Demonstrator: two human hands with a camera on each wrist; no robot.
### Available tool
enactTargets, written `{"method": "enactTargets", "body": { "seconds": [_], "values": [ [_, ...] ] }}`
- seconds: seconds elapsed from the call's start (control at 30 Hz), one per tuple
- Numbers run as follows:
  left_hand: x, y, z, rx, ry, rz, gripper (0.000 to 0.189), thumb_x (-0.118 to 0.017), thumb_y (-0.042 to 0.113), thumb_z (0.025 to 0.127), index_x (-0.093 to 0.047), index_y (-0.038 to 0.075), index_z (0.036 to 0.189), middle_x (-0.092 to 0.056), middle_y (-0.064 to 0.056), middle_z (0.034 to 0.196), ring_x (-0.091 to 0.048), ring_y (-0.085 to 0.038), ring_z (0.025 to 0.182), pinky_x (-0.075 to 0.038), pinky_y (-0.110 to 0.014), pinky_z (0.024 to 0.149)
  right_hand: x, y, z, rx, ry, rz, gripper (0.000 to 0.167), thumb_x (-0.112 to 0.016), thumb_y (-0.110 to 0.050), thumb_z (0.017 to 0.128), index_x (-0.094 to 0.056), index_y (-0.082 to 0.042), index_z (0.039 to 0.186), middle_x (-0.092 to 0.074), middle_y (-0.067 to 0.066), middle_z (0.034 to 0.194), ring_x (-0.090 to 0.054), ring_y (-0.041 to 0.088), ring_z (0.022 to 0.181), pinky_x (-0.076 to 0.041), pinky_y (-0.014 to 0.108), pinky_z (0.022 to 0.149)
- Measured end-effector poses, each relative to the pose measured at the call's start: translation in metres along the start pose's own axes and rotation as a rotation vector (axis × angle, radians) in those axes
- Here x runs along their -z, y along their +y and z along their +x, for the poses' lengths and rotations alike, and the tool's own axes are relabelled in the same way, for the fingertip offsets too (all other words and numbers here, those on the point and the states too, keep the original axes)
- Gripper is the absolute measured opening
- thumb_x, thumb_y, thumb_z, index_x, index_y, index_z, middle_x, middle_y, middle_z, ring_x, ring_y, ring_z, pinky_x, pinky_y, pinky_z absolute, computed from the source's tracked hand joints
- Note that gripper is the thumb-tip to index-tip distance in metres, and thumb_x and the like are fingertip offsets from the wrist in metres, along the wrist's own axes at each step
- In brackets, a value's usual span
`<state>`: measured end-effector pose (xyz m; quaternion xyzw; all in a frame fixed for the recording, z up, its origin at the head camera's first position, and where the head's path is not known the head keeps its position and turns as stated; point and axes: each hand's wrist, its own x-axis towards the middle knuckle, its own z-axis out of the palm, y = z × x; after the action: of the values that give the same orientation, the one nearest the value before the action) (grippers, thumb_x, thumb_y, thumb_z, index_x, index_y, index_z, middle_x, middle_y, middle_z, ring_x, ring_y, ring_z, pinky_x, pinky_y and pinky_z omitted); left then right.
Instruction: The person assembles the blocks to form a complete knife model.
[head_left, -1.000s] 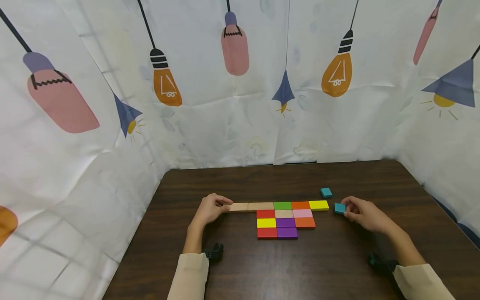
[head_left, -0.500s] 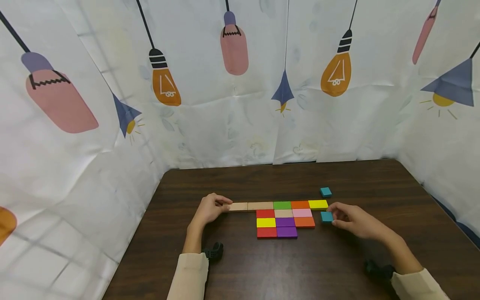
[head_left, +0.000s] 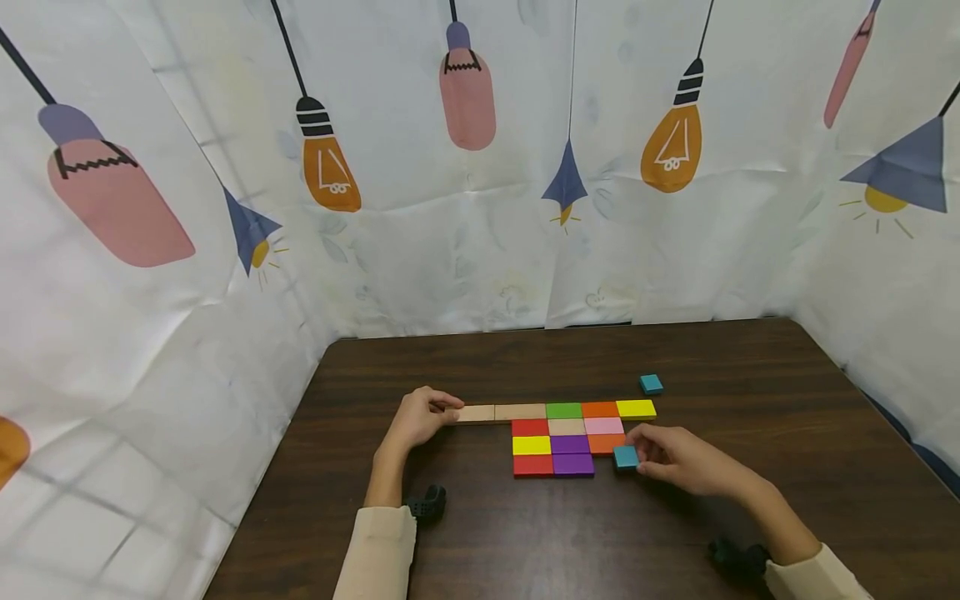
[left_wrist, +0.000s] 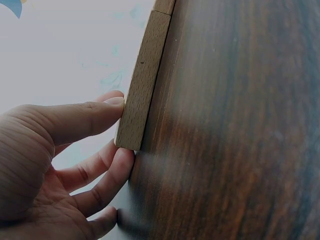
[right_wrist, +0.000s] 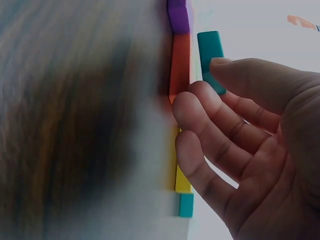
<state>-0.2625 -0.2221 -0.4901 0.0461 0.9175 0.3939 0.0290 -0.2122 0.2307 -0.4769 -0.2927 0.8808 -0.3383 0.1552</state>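
My left hand [head_left: 418, 419] grips the left end of a plain wooden block [head_left: 477, 413], which starts a row lying on the table. In the left wrist view the thumb presses along that block [left_wrist: 144, 82], and a finger touches its end. My right hand [head_left: 693, 461] pinches a teal block [head_left: 626, 457] between thumb and fingers, at the lower right of the coloured blocks. That teal block overlaps the corner of an orange block [head_left: 604, 443] and sits right of the lower purple block [head_left: 573, 465]. The right wrist view shows the thumb on the teal block [right_wrist: 209, 45].
A second teal block [head_left: 651, 384] lies alone behind the yellow block [head_left: 636, 409] at the row's right end. Red, yellow, purple, pink and green blocks lie side by side on the dark wooden table [head_left: 495, 542]. A lamp-printed white cloth [head_left: 480, 225] hangs behind.
My right hand has carried the teal block leftward and toward me, from right of the yellow block to the lower right of the group. The left hand has stayed in place.
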Motion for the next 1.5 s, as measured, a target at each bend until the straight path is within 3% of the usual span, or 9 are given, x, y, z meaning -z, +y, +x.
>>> {"method": "enactTargets", "body": {
  "seconds": [0.3,0.6,1.5],
  "values": [
    [0.0,-0.001,-0.001,0.002,-0.004,-0.004,0.012,-0.077,0.017,0.093,-0.081,0.022,0.103,-0.066,-0.004,0.109,-0.063,-0.018,0.091,-0.056,-0.039,0.078,-0.01,-0.005,0.007,0.017,-0.04,0.007,0.026,-0.068,-0.024,0.1,-0.06,-0.011,0.122,-0.061,-0.008,0.09,-0.055,0.001,0.08,-0.051,0.023,0.068],
    [0.0,-0.002,-0.002,-0.008,-0.009,-0.003,0.012,-0.075,0.016,0.094,-0.081,0.021,0.104,-0.066,-0.005,0.108,-0.064,-0.019,0.091,-0.056,-0.039,0.077,-0.016,-0.008,0.01,0.054,-0.027,-0.035,0.026,-0.069,-0.02,0.099,-0.061,-0.009,0.121,-0.06,-0.011,0.088,-0.053,-0.001,0.077,-0.05,0.022,0.067],
    [0.0,0.001,-0.001,0.009,-0.013,-0.012,0.013,-0.075,0.017,0.094,-0.081,0.021,0.104,-0.066,-0.005,0.108,-0.064,-0.019,0.092,-0.056,-0.039,0.08,-0.021,-0.018,0.014,0.011,0.027,-0.114,0.021,-0.072,-0.015,0.095,-0.062,-0.014,0.113,-0.058,-0.012,0.083,-0.05,-0.001,0.068,-0.046,0.021,0.062]
  ]
}}
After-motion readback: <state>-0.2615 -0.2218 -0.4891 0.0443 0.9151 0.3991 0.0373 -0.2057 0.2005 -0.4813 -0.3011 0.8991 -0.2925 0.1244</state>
